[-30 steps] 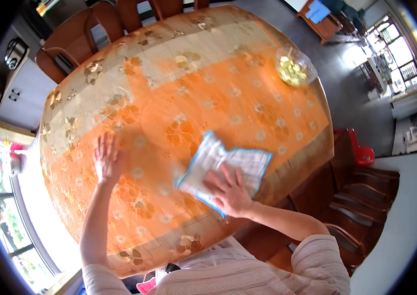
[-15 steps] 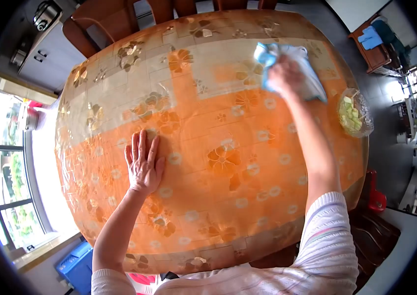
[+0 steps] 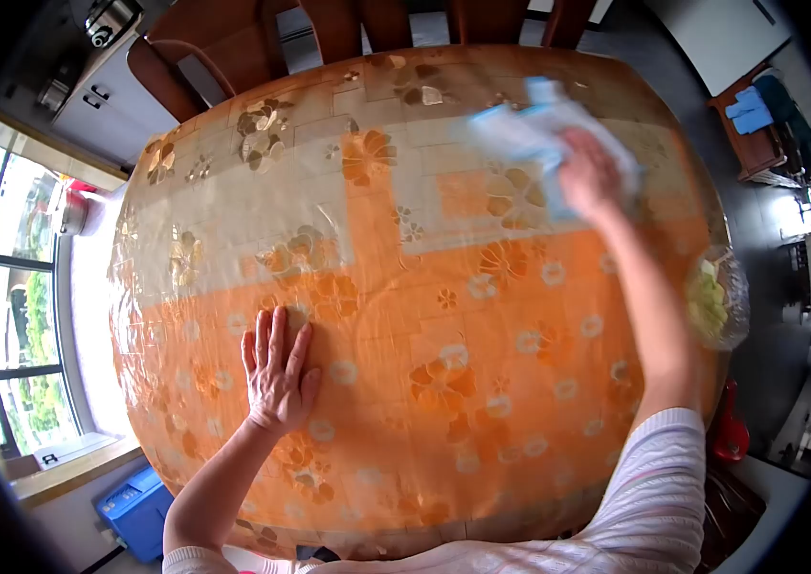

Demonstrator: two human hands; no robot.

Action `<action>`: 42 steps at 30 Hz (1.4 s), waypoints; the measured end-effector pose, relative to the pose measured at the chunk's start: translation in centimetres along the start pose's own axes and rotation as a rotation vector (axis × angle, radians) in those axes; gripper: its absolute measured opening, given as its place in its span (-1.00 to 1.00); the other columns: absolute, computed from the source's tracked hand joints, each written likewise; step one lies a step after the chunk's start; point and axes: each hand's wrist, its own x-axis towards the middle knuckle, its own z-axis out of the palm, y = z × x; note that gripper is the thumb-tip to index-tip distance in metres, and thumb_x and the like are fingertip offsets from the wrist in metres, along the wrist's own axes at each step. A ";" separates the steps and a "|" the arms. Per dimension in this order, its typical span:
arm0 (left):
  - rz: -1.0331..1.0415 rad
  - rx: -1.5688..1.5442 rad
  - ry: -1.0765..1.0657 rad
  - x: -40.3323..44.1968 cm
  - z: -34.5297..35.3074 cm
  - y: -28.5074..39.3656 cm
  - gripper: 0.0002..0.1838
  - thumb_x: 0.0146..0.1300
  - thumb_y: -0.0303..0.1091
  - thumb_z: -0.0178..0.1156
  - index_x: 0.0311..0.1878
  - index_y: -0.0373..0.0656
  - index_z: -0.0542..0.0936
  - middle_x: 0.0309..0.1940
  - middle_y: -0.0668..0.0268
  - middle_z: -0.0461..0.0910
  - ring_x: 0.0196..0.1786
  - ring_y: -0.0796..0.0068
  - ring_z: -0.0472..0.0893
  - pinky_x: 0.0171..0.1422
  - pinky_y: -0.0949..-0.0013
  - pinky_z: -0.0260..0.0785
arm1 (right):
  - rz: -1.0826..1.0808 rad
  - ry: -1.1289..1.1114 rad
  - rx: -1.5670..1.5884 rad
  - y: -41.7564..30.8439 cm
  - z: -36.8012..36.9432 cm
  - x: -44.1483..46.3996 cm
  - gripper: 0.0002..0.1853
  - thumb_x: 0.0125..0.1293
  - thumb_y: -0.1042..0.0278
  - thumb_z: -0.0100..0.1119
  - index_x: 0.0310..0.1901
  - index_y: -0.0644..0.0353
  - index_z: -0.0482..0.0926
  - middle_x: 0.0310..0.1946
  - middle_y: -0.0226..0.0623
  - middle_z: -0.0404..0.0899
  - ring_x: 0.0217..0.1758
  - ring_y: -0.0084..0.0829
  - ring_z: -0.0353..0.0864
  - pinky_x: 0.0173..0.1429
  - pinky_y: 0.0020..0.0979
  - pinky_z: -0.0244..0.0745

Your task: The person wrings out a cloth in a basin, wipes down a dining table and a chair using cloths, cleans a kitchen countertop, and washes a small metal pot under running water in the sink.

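Note:
A floral orange and beige plastic tablecloth (image 3: 424, 325) covers the large table in front of me. My left hand (image 3: 278, 378) lies flat on its orange part, fingers stretched out, holding nothing. Towards the far right of the table, my right hand (image 3: 589, 172) presses on a white cloth with light blue edges (image 3: 525, 134). The cloth is bunched under the palm and fingers, and its left end is smeared by motion. Some of the fingers are blurred too.
At the right edge of the table sits a clear bowl with pale green pieces (image 3: 714, 298). Brown wooden chairs (image 3: 223, 48) line the far side. A window (image 3: 18, 287) is on the left, with a blue box (image 3: 134, 512) below it. A red object (image 3: 731, 426) is at the lower right.
My right hand has shifted slightly with the cloth, whose loose end now spreads further left. The whole view has tilted, so the table appears lower. My left hand stays flat on the tablecloth.

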 end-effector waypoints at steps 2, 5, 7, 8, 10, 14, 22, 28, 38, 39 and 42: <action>-0.003 -0.002 -0.022 0.1 -0.1 0.0 -0.36 0.13 -0.16 0.03 0.32 -0.10 0.27 0.40 -0.08 -0.03 0.45 -0.15 -0.07 0.44 -0.13 -0.37 | 0.424 -0.210 0.081 7.6 -1.0 2.6 -0.54 0.18 0.09 -0.05 0.13 -0.04 0.41 0.12 -0.29 0.42 0.20 -0.22 0.38 0.27 -0.18 0.25; -0.010 -0.006 -0.035 0.4 -0.2 0.0 -0.36 0.12 -0.16 0.05 0.31 -0.10 0.28 0.40 -0.11 -0.02 0.44 -0.18 -0.06 0.43 -0.14 -0.39 | 0.659 -0.189 -0.382 18.3 5.7 4.9 -0.40 0.25 -0.10 -0.25 0.29 -0.09 0.27 0.34 -0.25 0.17 0.38 -0.25 0.16 0.41 -0.22 0.02; -0.012 -0.033 -0.049 0.5 -0.5 0.0 -0.37 0.13 -0.16 0.05 0.31 -0.10 0.29 0.39 -0.12 -0.02 0.43 -0.20 -0.06 0.43 -0.14 -0.38 | 0.744 -0.200 -0.188 12.6 5.1 9.4 -0.41 0.24 -0.10 -0.21 0.27 -0.03 0.30 0.31 -0.23 0.21 0.34 -0.26 0.23 0.34 -0.20 0.14; -0.020 -0.026 -0.050 0.4 -0.5 -0.1 -0.37 0.13 -0.16 0.04 0.31 -0.10 0.29 0.39 -0.13 -0.02 0.43 -0.21 -0.05 0.43 -0.14 -0.37 | 0.777 -0.275 0.131 9.9 6.9 12.1 -0.44 0.25 -0.11 -0.21 0.19 0.00 0.38 0.12 -0.11 0.44 0.19 -0.24 0.42 0.22 -0.22 0.29; -0.005 -0.009 -0.043 0.5 -0.3 0.0 -0.37 0.13 -0.17 0.04 0.31 -0.10 0.29 0.38 -0.14 -0.01 0.43 -0.21 -0.05 0.43 -0.15 -0.36 | 0.556 -0.167 0.213 -2.0 8.9 14.4 -0.58 0.21 -0.06 -0.07 -0.20 0.10 0.60 -0.31 -0.21 0.62 -0.27 -0.26 0.60 -0.19 -0.23 0.50; 0.015 0.024 -0.010 0.6 0.0 0.0 -0.41 0.18 -0.14 -0.04 0.28 -0.15 0.31 0.36 -0.17 0.04 0.41 -0.23 -0.01 0.43 -0.15 -0.32 | -0.095 -0.420 0.105 -19.7 10.1 15.2 -0.38 0.25 -0.21 -0.27 0.32 -0.18 0.23 0.42 -0.38 -0.02 0.48 -0.04 -0.17 0.38 0.28 -0.33; 0.052 0.000 -0.001 0.3 0.8 -0.5 -0.45 0.31 -0.08 -0.19 0.30 -0.13 0.28 0.34 -0.21 0.06 0.39 -0.27 0.03 0.43 -0.15 -0.28 | 0.290 -0.243 0.265 8.3 8.5 16.4 -0.63 0.22 -0.05 0.06 -0.06 -0.04 0.57 -0.43 -0.37 0.57 -0.35 -0.48 0.52 -0.20 -0.37 0.39; 0.046 -0.041 -0.006 0.6 0.7 -0.5 -0.45 0.32 -0.08 -0.23 0.32 -0.11 0.26 0.32 -0.24 0.08 0.38 -0.30 0.04 0.42 -0.17 -0.29 | 0.726 -0.251 -0.134 31.9 5.6 9.6 -0.25 0.17 -0.41 -0.24 0.10 0.09 0.47 0.13 0.05 0.40 0.23 0.05 0.32 0.28 -0.13 0.19; 0.038 0.022 -0.039 0.4 0.0 -0.4 -0.41 0.17 -0.23 -0.06 0.29 -0.18 0.29 0.36 -0.21 0.02 0.42 -0.26 -0.03 0.44 -0.14 -0.37 | 0.690 -0.409 -0.067 8.5 5.0 11.6 -0.44 0.23 -0.16 -0.18 0.07 0.05 0.49 -0.02 -0.06 0.53 0.08 -0.10 0.49 0.13 -0.14 0.37; 0.039 0.028 -0.040 0.3 0.0 -0.2 -0.41 0.17 -0.23 -0.07 0.29 -0.19 0.29 0.36 -0.20 0.02 0.42 -0.25 -0.04 0.44 -0.13 -0.37 | 0.510 -0.312 0.031 5.3 7.6 11.1 -0.51 0.21 -0.13 -0.12 -0.01 0.03 0.52 -0.06 -0.15 0.53 0.07 -0.13 0.46 0.13 -0.10 0.33; 0.048 0.047 -0.016 0.0 0.5 -0.2 -0.42 0.19 -0.22 -0.07 0.30 -0.20 0.28 0.38 -0.14 0.00 0.43 -0.19 -0.05 0.44 -0.10 -0.36 | 0.031 -0.269 -0.011 -9.4 3.8 4.8 -0.50 0.20 -0.09 -0.10 0.05 0.07 0.43 -0.05 -0.29 0.47 0.11 -0.28 0.30 0.12 -0.07 0.14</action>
